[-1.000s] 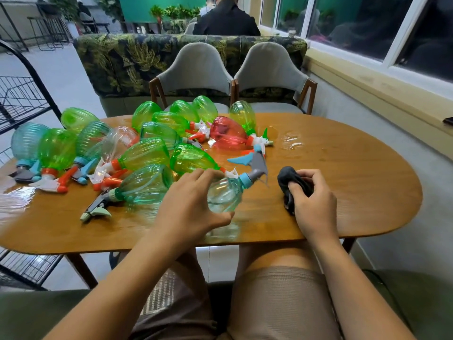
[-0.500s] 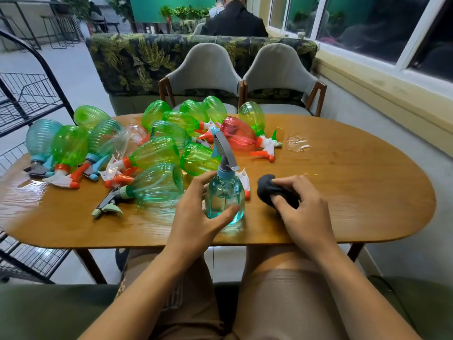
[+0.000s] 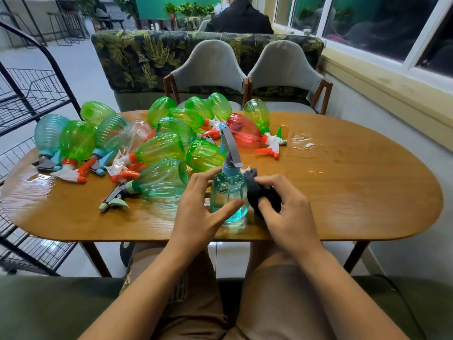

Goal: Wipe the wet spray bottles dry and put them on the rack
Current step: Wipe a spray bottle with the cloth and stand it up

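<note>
The left hand (image 3: 196,212), grip curled round the upright blue bottle (image 3: 226,192), steadies it near the front edge of the surface (image 3: 343,192); the right hand (image 3: 286,212), grip clamped on a dark cloth (image 3: 259,195), presses it to the bottle's side. Wiping looks under way; next, rub all round. Beyond lie more bottles (image 3: 159,148); the rack (image 3: 31,94) stands far left.

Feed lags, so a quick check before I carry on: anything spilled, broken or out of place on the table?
Yes, water: a small puddle on the table right of the red bottle, and a wet sheen at the table's left end. The bottles lie heaped on their sides, none visibly damaged.
</note>
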